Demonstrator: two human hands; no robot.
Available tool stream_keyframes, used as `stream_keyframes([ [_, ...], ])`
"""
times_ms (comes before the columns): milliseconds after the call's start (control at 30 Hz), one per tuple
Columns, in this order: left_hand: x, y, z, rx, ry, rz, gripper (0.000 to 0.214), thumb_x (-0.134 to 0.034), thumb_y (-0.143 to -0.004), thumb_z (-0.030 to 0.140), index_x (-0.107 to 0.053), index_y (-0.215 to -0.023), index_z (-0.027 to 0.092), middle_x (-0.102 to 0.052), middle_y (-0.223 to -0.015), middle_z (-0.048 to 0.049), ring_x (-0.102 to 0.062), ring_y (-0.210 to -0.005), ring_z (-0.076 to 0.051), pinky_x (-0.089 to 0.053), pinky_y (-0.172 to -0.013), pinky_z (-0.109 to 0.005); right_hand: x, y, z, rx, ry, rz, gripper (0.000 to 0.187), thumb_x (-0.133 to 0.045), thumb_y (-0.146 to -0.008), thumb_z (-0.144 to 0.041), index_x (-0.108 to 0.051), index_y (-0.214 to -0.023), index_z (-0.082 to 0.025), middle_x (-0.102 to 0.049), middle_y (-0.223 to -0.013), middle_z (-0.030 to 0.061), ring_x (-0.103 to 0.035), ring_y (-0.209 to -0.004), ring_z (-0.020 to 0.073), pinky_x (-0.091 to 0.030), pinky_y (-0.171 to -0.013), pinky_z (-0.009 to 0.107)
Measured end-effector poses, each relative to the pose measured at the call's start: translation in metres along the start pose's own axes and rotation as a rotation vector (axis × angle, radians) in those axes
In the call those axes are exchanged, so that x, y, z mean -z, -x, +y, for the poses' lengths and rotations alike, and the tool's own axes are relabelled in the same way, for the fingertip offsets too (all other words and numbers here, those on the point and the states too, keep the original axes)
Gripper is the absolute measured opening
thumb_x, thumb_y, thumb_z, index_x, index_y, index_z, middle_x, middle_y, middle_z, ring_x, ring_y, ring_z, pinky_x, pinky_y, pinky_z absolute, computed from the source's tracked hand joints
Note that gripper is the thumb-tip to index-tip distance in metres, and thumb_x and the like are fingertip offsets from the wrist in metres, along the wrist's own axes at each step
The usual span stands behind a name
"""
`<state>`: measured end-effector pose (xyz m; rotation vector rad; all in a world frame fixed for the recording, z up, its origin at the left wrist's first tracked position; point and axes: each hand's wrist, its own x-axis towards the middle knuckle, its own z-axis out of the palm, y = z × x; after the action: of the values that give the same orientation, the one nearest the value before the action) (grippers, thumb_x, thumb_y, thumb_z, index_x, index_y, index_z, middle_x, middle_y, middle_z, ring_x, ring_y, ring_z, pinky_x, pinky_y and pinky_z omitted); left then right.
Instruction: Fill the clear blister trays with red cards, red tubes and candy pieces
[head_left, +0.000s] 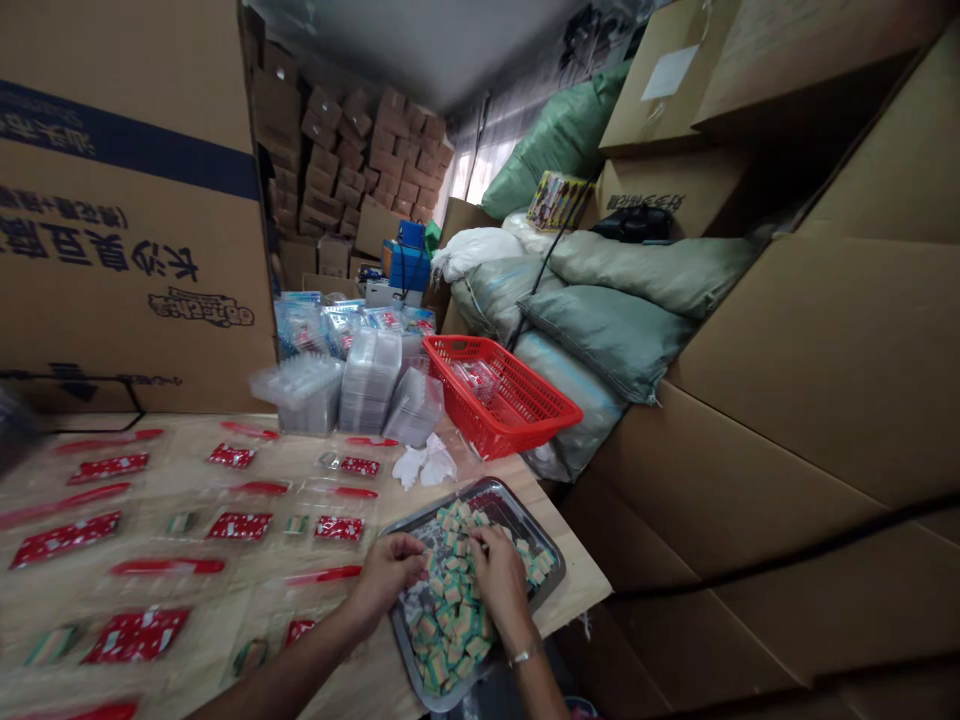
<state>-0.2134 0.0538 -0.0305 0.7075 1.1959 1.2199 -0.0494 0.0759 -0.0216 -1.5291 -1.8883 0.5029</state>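
Note:
A grey metal tray (517, 508) lies at the table's near right corner, heaped with several small striped blocks (450, 625) in green, orange and white. My left hand (388, 572) reaches over the tray's left rim, fingers curled down onto the blocks. My right hand (499, 572) rests on the pile in the tray's middle, fingers bent and pinching among the blocks. What either hand grips is hidden by its fingers. Clear plastic packs with red printed cards (240, 525) lie in rows on the table to the left.
A red plastic basket (501, 395) stands behind the tray. Stacks of clear plastic packaging (367, 385) and white gloves (426, 465) sit mid-table. Cardboard boxes (127, 220) wall the left and right sides. Stuffed sacks (607, 335) pile up at right.

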Motion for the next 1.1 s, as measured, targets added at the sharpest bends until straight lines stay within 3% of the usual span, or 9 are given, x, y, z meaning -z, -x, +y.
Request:
stream_keyframes([
  [100,0.001,-0.003,-0.002,-0.020,-0.001,-0.016,0.028,-0.074,-0.041,0.031,-0.057,-0.058,0.016,-0.056,-0.048,0.0049,-0.052,-0.045,-0.011,-0.038,-0.049,-0.022,0.006,-0.014,0.005,0.050,0.228,-0.139,0.015,-0.052,-0.076,-0.013,-0.065,-0.082,-0.018,-0.061,-0.091,0.0096,-0.058,-0.086,0.0225,-0.042,-0.075,0.029],
  [200,0.001,-0.005,-0.004,-0.033,0.006,-0.006,0.028,-0.074,-0.041,0.030,-0.057,-0.058,0.016,-0.054,-0.048,0.0054,-0.049,-0.044,-0.010,-0.037,-0.048,-0.023,0.005,-0.017,0.005,0.111,0.256,-0.170,0.014,-0.052,-0.072,-0.008,-0.061,-0.074,-0.018,-0.059,-0.086,0.0080,-0.056,-0.085,0.0220,-0.041,-0.075,0.029],
  [300,0.002,-0.005,-0.003,-0.041,0.005,0.003,0.025,-0.071,-0.042,0.029,-0.060,-0.059,0.015,-0.056,-0.051,0.0040,-0.050,-0.046,-0.010,-0.039,-0.051,-0.024,0.003,-0.011,-0.004,0.116,-0.025,-0.205,0.009,-0.050,-0.074,-0.013,-0.058,-0.072,-0.018,-0.058,-0.077,0.0039,-0.055,-0.075,0.0184,-0.040,-0.069,0.027],
  [400,0.003,-0.005,-0.002,-0.047,-0.005,0.005,0.022,-0.068,-0.043,0.027,-0.061,-0.059,0.014,-0.057,-0.050,0.0036,-0.049,-0.047,-0.011,-0.038,-0.050,-0.024,-0.002,-0.002,-0.019,0.028,-0.369,-0.304,0.009,-0.053,-0.075,-0.024,-0.058,-0.071,-0.017,-0.057,-0.066,0.0000,-0.054,-0.064,0.0155,-0.039,-0.059,0.024],
  [533,0.004,-0.005,-0.002,-0.048,-0.011,-0.004,0.021,-0.066,-0.044,0.027,-0.061,-0.060,0.015,-0.058,-0.051,0.0043,-0.050,-0.047,-0.011,-0.037,-0.049,-0.023,-0.007,0.003,-0.033,-0.058,-0.536,-0.240,0.014,-0.058,-0.072,-0.030,-0.060,-0.069,-0.016,-0.057,-0.063,-0.0010,-0.051,-0.060,0.0136,-0.037,-0.056,0.024],
  [667,0.005,-0.004,-0.002,-0.053,-0.019,-0.026,0.020,-0.068,-0.044,0.027,-0.061,-0.060,0.015,-0.058,-0.051,0.0041,-0.051,-0.047,-0.011,-0.037,-0.050,-0.023,-0.013,0.001,-0.029,-0.079,-0.682,-0.270,0.016,-0.062,-0.070,-0.033,-0.060,-0.070,-0.016,-0.057,-0.063,-0.0015,-0.049,-0.060,0.0125,-0.037,-0.056,0.023],
  [800,0.008,-0.003,0.000,-0.021,-0.003,-0.074,0.022,-0.071,-0.046,0.027,-0.064,-0.064,0.015,-0.060,-0.054,0.0037,-0.053,-0.049,-0.010,-0.038,-0.052,-0.022,-0.022,-0.002,-0.020,-0.076,-0.587,-0.216,0.011,-0.061,-0.066,-0.027,-0.058,-0.068,-0.017,-0.057,-0.064,-0.0011,-0.051,-0.062,0.0137,-0.038,-0.058,0.024],
  [933,0.008,-0.003,-0.001,-0.017,0.019,-0.133,0.023,-0.073,-0.045,0.026,-0.062,-0.062,0.014,-0.060,-0.054,0.0033,-0.052,-0.050,-0.009,-0.040,-0.052,-0.022,-0.017,-0.010,-0.013,-0.008,-0.432,-0.337,0.008,-0.056,-0.071,-0.022,-0.062,-0.072,-0.017,-0.062,-0.067,0.0003,-0.055,-0.063,0.0151,-0.039,-0.057,0.023],
  [1100,0.005,-0.006,-0.008,0.002,0.063,-0.015,0.029,-0.070,-0.041,0.020,-0.062,-0.069,0.017,-0.054,-0.054,0.0088,-0.050,-0.045,-0.009,-0.042,-0.048,-0.022,-0.006,-0.029,-0.008,0.051,0.068,-0.216,0.016,-0.050,-0.075,-0.011,-0.064,-0.073,-0.018,-0.066,-0.080,0.0050,-0.059,-0.078,0.0182,-0.040,-0.072,0.026],
])
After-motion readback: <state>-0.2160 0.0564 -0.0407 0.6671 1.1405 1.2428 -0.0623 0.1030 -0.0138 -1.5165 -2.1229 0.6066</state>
